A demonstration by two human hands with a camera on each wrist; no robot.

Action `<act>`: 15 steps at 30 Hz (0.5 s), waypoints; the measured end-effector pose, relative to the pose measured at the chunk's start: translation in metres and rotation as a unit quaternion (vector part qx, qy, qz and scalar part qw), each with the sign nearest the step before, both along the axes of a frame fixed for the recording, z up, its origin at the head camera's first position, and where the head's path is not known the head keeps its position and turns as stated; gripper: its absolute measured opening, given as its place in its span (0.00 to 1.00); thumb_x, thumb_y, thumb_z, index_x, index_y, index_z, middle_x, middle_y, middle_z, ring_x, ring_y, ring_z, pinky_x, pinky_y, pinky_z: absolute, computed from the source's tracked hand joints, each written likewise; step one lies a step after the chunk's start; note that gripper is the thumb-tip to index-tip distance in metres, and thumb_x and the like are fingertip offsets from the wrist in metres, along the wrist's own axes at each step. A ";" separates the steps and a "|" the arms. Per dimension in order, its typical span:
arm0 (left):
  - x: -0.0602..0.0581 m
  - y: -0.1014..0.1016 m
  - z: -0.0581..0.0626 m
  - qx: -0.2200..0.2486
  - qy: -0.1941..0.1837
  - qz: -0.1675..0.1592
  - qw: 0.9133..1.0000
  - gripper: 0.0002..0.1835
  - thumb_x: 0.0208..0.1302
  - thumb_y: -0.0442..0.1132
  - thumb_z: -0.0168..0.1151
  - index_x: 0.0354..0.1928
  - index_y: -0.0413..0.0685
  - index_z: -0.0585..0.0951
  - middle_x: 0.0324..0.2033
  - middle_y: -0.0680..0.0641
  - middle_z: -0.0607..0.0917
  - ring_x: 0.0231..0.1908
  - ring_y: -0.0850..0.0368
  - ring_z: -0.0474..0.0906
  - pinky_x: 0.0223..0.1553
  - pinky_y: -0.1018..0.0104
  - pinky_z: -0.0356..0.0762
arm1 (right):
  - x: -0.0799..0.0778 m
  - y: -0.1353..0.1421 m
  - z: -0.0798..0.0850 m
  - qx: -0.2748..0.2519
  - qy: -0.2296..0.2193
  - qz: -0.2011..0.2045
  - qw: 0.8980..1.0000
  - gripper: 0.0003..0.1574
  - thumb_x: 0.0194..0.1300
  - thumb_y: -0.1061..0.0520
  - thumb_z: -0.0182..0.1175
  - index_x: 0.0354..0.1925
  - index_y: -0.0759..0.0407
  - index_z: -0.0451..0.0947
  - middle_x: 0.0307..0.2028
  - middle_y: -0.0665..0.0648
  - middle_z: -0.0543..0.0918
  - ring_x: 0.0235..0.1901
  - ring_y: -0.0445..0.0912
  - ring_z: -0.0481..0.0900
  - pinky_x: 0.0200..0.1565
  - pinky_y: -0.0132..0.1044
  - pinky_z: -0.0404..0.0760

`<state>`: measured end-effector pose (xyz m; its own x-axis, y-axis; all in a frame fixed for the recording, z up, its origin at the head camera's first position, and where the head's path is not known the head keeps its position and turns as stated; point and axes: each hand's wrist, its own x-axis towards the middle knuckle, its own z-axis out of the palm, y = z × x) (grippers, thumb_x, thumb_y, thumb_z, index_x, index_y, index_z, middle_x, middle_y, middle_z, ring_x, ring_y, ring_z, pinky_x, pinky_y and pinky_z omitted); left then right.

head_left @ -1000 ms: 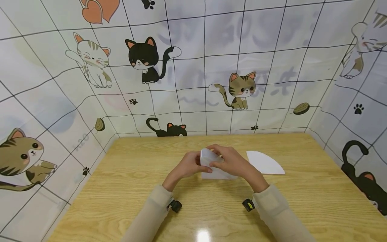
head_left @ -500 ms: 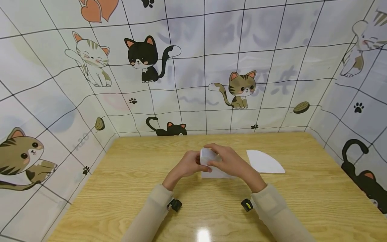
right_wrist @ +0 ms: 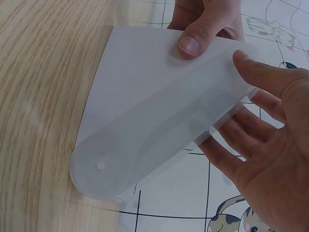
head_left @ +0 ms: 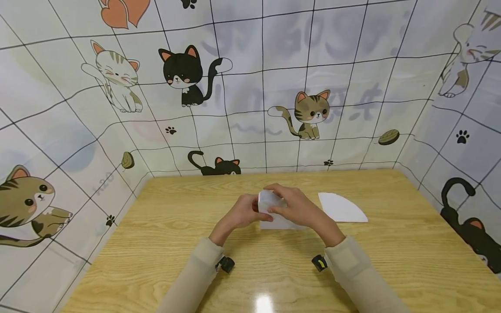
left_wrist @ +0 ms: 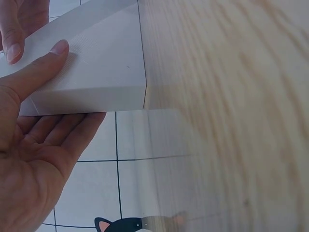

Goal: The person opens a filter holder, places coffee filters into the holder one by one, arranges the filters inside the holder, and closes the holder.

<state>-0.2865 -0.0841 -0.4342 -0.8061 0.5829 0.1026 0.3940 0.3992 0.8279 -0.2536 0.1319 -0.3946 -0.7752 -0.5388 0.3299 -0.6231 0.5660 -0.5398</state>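
A white, thick, wedge-like block [right_wrist: 130, 67] with a finely ridged strip near one edge is held between both hands over the table. Along its side runs a translucent grey plastic band [right_wrist: 149, 135] with a rounded end and a small pale dot. My left hand [head_left: 244, 211] grips the block, its thumb on the broad face and its fingers behind, as the left wrist view shows. With the thumb on the translucent band and fingers behind it, my right hand [head_left: 300, 208] holds the block from the other side. In the head view the hands hide much of it.
A white quarter-circle sheet [head_left: 342, 208] lies on the wooden table [head_left: 176, 217], just beyond the right hand. White cloth walls [head_left: 246, 95] with printed cats and dark grid lines close off the back and both sides.
The right hand has shifted slightly to the left against the block, its thumb nearer the left hand. Both hands keep their hold, and the sheet stays put.
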 end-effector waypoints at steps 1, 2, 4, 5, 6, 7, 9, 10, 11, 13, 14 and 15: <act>0.000 0.000 0.000 0.000 0.000 0.000 1.000 0.21 0.60 0.38 0.78 0.55 0.43 0.85 0.45 0.45 0.91 0.38 0.63 0.87 0.40 0.70 0.84 | 0.000 0.000 0.000 -0.001 -0.001 0.000 1.000 0.33 0.68 0.56 0.70 0.68 0.56 0.73 0.56 0.60 0.86 0.52 0.54 0.85 0.46 0.46 0.84; 0.000 0.000 0.000 0.000 0.000 0.000 1.000 0.21 0.60 0.37 0.78 0.55 0.43 0.85 0.45 0.44 0.91 0.38 0.63 0.87 0.39 0.70 0.84 | 0.000 0.000 0.001 -0.001 -0.002 -0.001 1.000 0.33 0.68 0.56 0.70 0.68 0.56 0.73 0.56 0.60 0.86 0.52 0.54 0.85 0.46 0.46 0.84; 0.000 0.000 0.000 0.000 0.000 0.000 1.000 0.21 0.60 0.37 0.78 0.55 0.43 0.85 0.45 0.44 0.91 0.38 0.63 0.87 0.39 0.70 0.84 | 0.001 0.001 0.002 -0.002 -0.007 -0.003 1.000 0.33 0.68 0.56 0.70 0.68 0.56 0.73 0.56 0.59 0.86 0.52 0.54 0.85 0.47 0.46 0.84; 0.000 0.000 0.001 0.000 0.001 0.000 1.000 0.21 0.60 0.37 0.78 0.55 0.42 0.85 0.45 0.44 0.91 0.38 0.63 0.87 0.39 0.70 0.84 | 0.001 0.001 0.003 -0.003 -0.009 -0.003 1.000 0.33 0.68 0.56 0.70 0.68 0.56 0.73 0.56 0.59 0.86 0.52 0.54 0.85 0.47 0.47 0.84; 0.000 0.000 0.001 0.000 0.001 0.000 1.000 0.21 0.60 0.37 0.77 0.55 0.43 0.85 0.45 0.44 0.91 0.38 0.63 0.87 0.40 0.70 0.84 | 0.001 0.001 0.003 -0.004 -0.011 -0.004 1.000 0.33 0.68 0.56 0.70 0.67 0.55 0.73 0.55 0.60 0.86 0.52 0.53 0.85 0.47 0.47 0.84; 0.000 0.000 0.001 0.000 0.000 0.000 1.000 0.21 0.60 0.37 0.77 0.55 0.43 0.85 0.45 0.44 0.91 0.38 0.63 0.87 0.40 0.70 0.84 | 0.001 0.002 0.004 -0.005 -0.012 -0.004 1.000 0.32 0.68 0.56 0.70 0.67 0.55 0.73 0.55 0.60 0.86 0.52 0.53 0.85 0.47 0.47 0.84; 0.001 0.001 0.001 0.001 0.000 0.000 1.000 0.21 0.60 0.37 0.77 0.55 0.43 0.85 0.46 0.44 0.91 0.38 0.63 0.87 0.40 0.70 0.84 | 0.001 0.002 0.005 -0.009 -0.014 -0.005 1.000 0.32 0.67 0.56 0.71 0.67 0.55 0.73 0.54 0.60 0.87 0.51 0.53 0.85 0.46 0.49 0.84; 0.001 0.001 0.001 0.001 0.000 0.000 1.000 0.21 0.60 0.37 0.77 0.55 0.43 0.85 0.46 0.44 0.91 0.38 0.63 0.87 0.40 0.70 0.84 | 0.001 0.003 0.005 -0.010 -0.015 -0.005 1.000 0.32 0.67 0.56 0.71 0.66 0.55 0.74 0.53 0.60 0.87 0.50 0.52 0.85 0.46 0.49 0.84; 0.001 0.001 0.001 0.000 0.001 0.000 1.000 0.21 0.60 0.37 0.77 0.55 0.43 0.85 0.46 0.44 0.91 0.38 0.63 0.87 0.40 0.70 0.84 | 0.001 0.003 0.005 -0.012 -0.015 -0.005 1.000 0.32 0.67 0.56 0.71 0.66 0.55 0.74 0.53 0.60 0.87 0.50 0.52 0.85 0.45 0.50 0.84; 0.001 0.001 0.000 0.000 0.002 0.000 1.000 0.21 0.61 0.37 0.77 0.55 0.43 0.85 0.46 0.44 0.91 0.38 0.63 0.87 0.39 0.71 0.84 | 0.000 0.004 0.005 -0.014 -0.016 -0.005 1.000 0.31 0.67 0.56 0.71 0.65 0.55 0.74 0.51 0.60 0.87 0.49 0.52 0.85 0.45 0.50 0.84; 0.000 0.001 0.000 -0.001 0.003 0.000 1.000 0.21 0.60 0.37 0.77 0.55 0.43 0.85 0.45 0.44 0.91 0.38 0.63 0.87 0.39 0.71 0.84 | 0.000 0.004 0.005 -0.015 -0.017 -0.005 1.000 0.31 0.67 0.57 0.71 0.65 0.55 0.74 0.51 0.60 0.87 0.48 0.51 0.85 0.44 0.49 0.84; 0.000 0.001 0.000 0.000 0.004 0.000 1.000 0.21 0.60 0.38 0.77 0.55 0.43 0.85 0.45 0.44 0.91 0.38 0.63 0.87 0.39 0.71 0.84 | 0.000 0.004 0.005 -0.015 -0.017 -0.005 1.000 0.30 0.67 0.56 0.71 0.65 0.55 0.74 0.51 0.60 0.87 0.48 0.51 0.85 0.44 0.49 0.84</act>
<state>-0.2862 -0.0835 -0.4342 -0.8050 0.5833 0.1086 0.4006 0.3994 0.8246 -0.2532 0.1362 -0.3893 -0.7918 -0.5209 0.3189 -0.5980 0.5554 -0.5778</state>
